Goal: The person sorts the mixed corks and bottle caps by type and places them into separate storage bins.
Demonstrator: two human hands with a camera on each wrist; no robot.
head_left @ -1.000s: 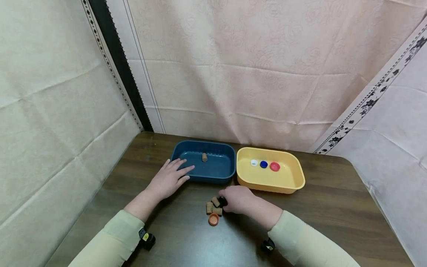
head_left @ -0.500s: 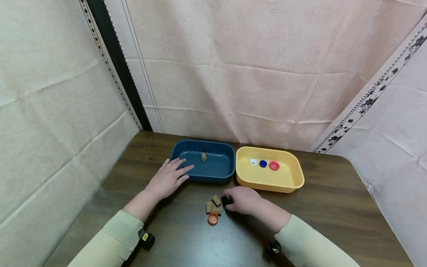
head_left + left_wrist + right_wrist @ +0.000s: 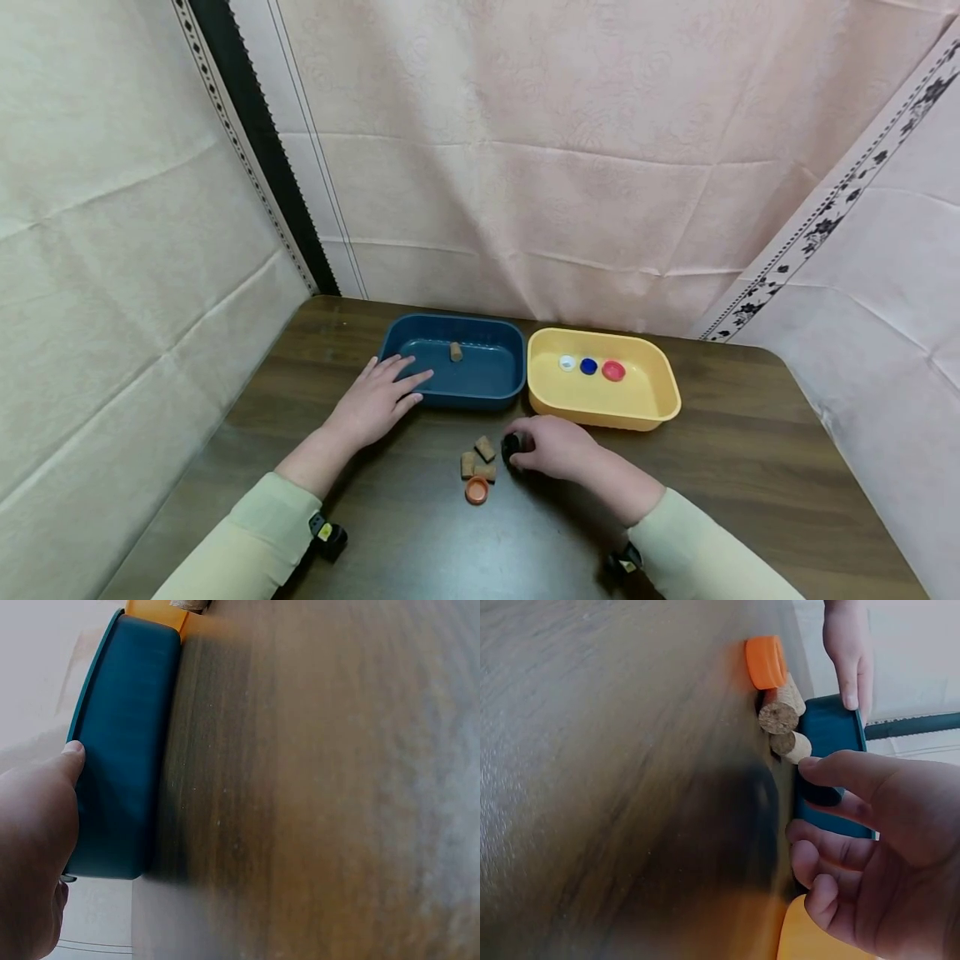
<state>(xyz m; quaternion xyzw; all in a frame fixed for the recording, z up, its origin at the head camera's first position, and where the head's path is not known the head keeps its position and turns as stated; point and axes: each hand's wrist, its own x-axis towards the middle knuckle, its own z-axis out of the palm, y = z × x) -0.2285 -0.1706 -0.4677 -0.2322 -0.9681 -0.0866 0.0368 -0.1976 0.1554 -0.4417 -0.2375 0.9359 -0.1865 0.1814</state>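
Observation:
My right hand (image 3: 558,446) pinches a black bottle cap (image 3: 511,450) between thumb and fingers, just above the table; the cap also shows as a dark disc (image 3: 822,791) in the right wrist view. To its left, several corks (image 3: 484,449) lie close together, with an orange cap (image 3: 476,491) at their near side. My left hand (image 3: 375,404) rests on the left rim of the blue tray (image 3: 491,371), its fingers stretched over the edge and the thumb (image 3: 73,750) against the near side. Inside that tray is one cork (image 3: 455,352).
Right of the blue tray stands a yellow tray (image 3: 652,398), holding a white cap (image 3: 567,362), a blue cap (image 3: 588,367) and a red cap (image 3: 613,371). Pale cloth (image 3: 525,167) hangs behind the wooden table (image 3: 720,467).
My right hand has drawn the black cap a little to the right, away from the corks. The left hand stays on the blue tray's rim.

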